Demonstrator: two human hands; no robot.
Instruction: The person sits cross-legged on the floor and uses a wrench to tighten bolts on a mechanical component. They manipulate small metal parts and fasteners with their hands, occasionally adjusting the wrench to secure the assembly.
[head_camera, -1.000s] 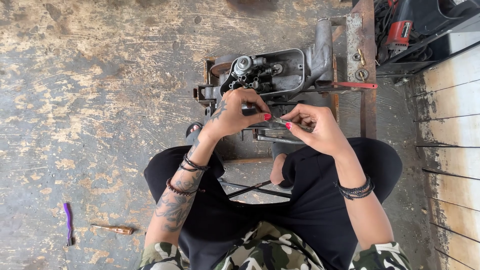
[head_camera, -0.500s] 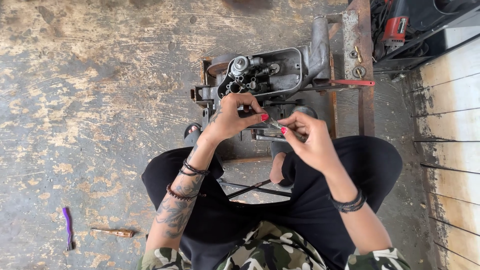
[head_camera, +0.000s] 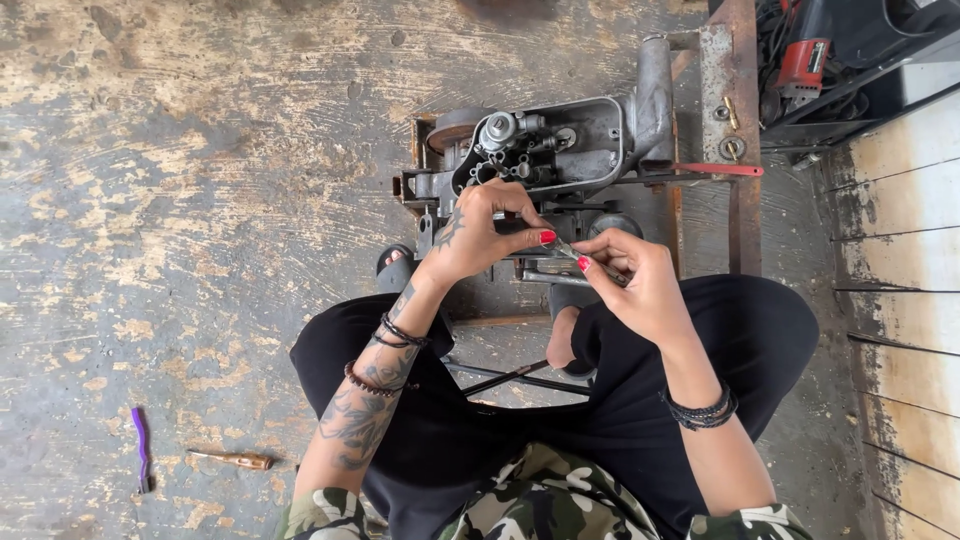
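I sit on the concrete floor with a dirty grey metal machine body (head_camera: 600, 140), its open housing showing small parts, lying on a rusty frame between my feet. My left hand (head_camera: 480, 235) rests on the near edge of the machine, fingers curled and thumb pinched toward a thin metal tool. My right hand (head_camera: 630, 275) grips that thin silvery tool (head_camera: 565, 250), its tip meeting my left thumb. What my left fingers pinch is too small to tell.
A red-handled rod (head_camera: 715, 170) lies across the rusty frame (head_camera: 740, 130). A purple brush (head_camera: 140, 445) and a wooden-handled tool (head_camera: 235, 458) lie on the floor at left. A red power tool (head_camera: 800, 60) sits at top right. Pale boards (head_camera: 900, 300) line the right side.
Both hands drew a little closer together and nearer to me; the right hand's tool tip now meets the left thumb. The view shifted slightly.
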